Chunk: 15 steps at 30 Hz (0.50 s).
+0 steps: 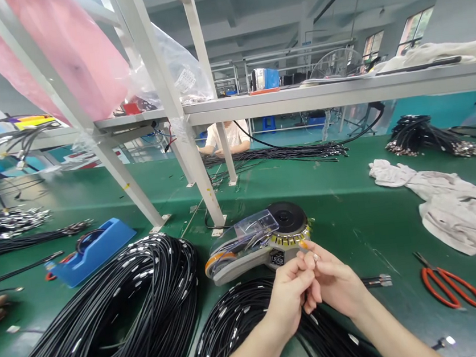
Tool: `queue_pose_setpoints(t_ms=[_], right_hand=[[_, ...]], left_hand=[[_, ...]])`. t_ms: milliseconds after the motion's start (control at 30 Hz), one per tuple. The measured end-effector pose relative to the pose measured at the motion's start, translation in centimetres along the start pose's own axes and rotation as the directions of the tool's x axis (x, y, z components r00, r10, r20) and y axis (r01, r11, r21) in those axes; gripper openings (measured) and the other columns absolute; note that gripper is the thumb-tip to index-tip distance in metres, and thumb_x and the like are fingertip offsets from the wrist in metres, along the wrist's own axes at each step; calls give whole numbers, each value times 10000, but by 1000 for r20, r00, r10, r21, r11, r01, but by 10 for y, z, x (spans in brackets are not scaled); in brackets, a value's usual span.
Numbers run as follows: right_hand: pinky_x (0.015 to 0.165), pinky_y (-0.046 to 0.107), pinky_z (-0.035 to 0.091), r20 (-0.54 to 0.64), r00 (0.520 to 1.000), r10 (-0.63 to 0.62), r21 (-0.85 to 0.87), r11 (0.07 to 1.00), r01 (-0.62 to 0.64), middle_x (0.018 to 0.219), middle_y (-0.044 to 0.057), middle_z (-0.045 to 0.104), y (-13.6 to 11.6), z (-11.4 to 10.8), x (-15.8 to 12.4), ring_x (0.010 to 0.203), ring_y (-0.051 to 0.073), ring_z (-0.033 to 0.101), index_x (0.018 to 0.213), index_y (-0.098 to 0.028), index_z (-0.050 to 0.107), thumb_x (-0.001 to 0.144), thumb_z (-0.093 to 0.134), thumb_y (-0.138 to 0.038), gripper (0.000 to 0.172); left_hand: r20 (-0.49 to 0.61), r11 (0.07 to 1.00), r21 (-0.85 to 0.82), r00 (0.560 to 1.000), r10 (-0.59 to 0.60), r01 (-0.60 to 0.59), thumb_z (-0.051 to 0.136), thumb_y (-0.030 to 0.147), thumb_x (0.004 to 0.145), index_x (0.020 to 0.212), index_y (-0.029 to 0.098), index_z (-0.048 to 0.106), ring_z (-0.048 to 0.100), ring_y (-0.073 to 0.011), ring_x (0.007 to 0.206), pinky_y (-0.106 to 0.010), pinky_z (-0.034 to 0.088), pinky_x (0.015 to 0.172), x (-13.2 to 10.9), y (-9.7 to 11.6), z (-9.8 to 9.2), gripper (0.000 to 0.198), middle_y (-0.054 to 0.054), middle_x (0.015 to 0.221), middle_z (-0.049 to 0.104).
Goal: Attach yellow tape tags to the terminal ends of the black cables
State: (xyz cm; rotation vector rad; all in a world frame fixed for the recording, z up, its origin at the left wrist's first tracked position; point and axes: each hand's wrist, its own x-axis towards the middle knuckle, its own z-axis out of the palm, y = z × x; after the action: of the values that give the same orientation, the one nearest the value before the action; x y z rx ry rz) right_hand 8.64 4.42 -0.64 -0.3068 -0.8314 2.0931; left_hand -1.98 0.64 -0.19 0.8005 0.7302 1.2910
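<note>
Head view: left hand (289, 296) and right hand (335, 283) touch, both grips pinched on a cable end (316, 257), probably taping it. Tape dispenser (257, 244) sits just beyond fingertips; cable runs down towards coil (246, 326).

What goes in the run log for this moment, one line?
left hand: pinching cable end | right hand: pinching same cable end | tape dispenser: just beyond hands | scissors: right, on green table
</note>
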Motion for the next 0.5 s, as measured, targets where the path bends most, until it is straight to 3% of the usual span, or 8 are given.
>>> queue_pose_setpoints(t_ms=[267,367,500], right_hand=[[379,282,498,36,999,11,-56,998,-9,843,-23,563,1,0,0,391,102,535,1064,-254,466,714,554,-121,385],[450,288,499,14,1000,-17,-89,996,18,944,12,558,-7,4,0,514,131,567,1077,-253,466,661,569,-111,451],[584,279,462,-77,984,-160,-254,958,136,770,9,565,-20,10,0,677,166,548,1054,-226,485,682,617,-133,405]], left_hand=[[-18,998,51,999,42,-41,577,279,739,720,150,497,353,-45,288,-136,243,275,-1,-1,0,153,36,414,521],[-17,995,81,999,51,-49,574,266,736,702,151,489,374,-51,300,-143,272,287,-1,-2,-2,148,27,432,539],[-61,990,135,997,42,-34,578,264,729,693,152,484,397,-61,314,-150,289,294,-1,-3,-3,150,23,441,548]])
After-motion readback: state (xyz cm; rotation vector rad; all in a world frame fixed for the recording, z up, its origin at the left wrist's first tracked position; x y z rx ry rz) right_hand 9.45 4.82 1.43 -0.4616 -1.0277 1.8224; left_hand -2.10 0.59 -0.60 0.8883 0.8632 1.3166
